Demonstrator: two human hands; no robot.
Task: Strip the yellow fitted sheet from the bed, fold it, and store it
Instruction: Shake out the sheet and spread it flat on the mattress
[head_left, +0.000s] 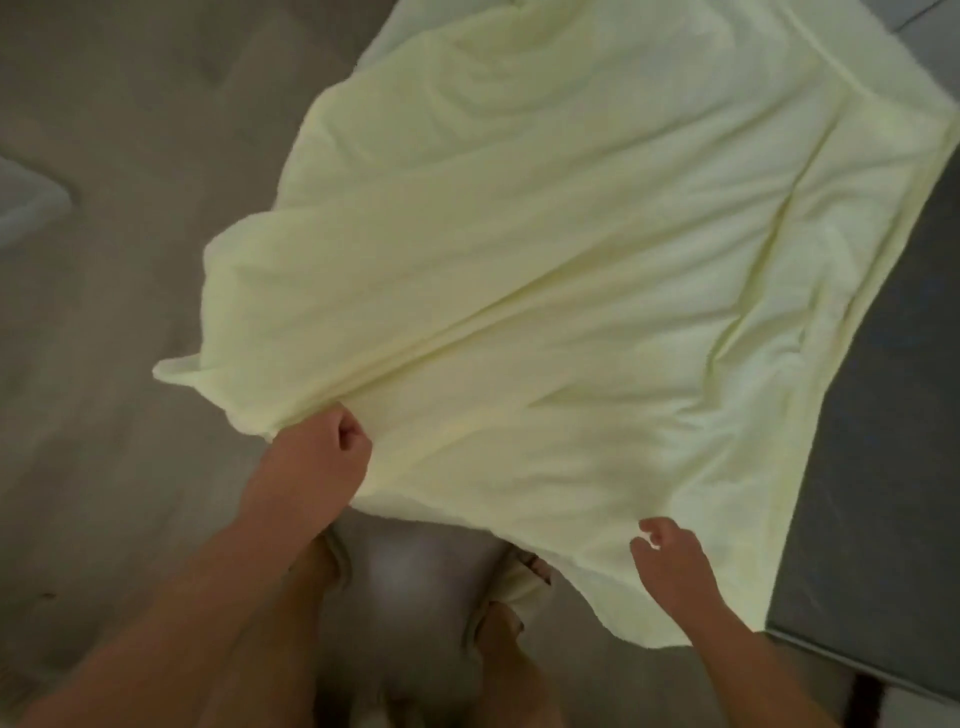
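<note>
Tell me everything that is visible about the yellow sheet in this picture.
The yellow sheet is pale yellow, soft-looking cloth, creased, with one long fold line running diagonally. It is spread out and held up at its near edge, hanging over the floor, while its far right part lies against the dark grey bed. The left hand grips the near left edge in a fist. The right hand pinches the near right edge. A seam runs near the top right.
</note>
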